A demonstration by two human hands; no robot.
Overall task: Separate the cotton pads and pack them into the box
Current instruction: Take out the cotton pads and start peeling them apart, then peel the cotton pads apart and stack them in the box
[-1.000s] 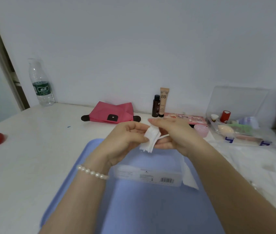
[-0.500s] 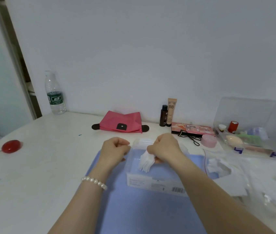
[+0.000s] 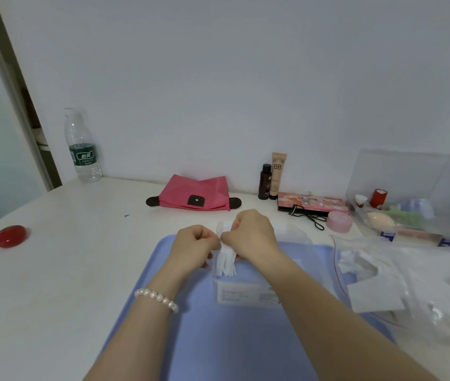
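Clear box: far wall behind both hands; label print too blurred to read.
Cotton pads: tops hidden under right hand.
Blue tray: cut off at bottom edge.

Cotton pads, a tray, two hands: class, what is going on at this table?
A person holds a fanned bunch of white cotton pads between both hands, the left hand and right hand pinching it at the top, as if peeling pads apart. The bunch hangs just over a clear plastic box on a blue tray. More loose pads lie in an opened bag on the right.
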